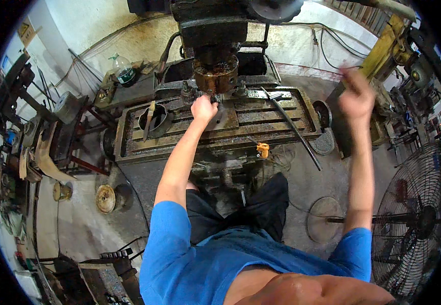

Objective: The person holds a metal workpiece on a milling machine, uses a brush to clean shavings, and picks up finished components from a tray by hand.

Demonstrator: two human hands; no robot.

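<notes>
My left hand (203, 109) is closed just below the round, brown-stained cutter head (216, 73) of a milling machine. Whatever its fingers grip is hidden or too small to name. It sits over the slotted machine table (180, 133), beside a clamp bolt (188, 91) and a flat metal bar (261, 94). Raised at the right, beyond the table's end, my right hand (357, 99) is smeared by motion, so its fingers are unclear. A long dark rod (298, 133) lies slantwise across the table's right part and overhangs the front edge.
A pot (154, 122) with a brush (150, 112) in it stands on the table's left part. An orange-yellow tool (262, 149) is at the front edge. A large caged fan (424, 218) stands at the right. A clear bottle (123, 70) sits on the left-hand bench.
</notes>
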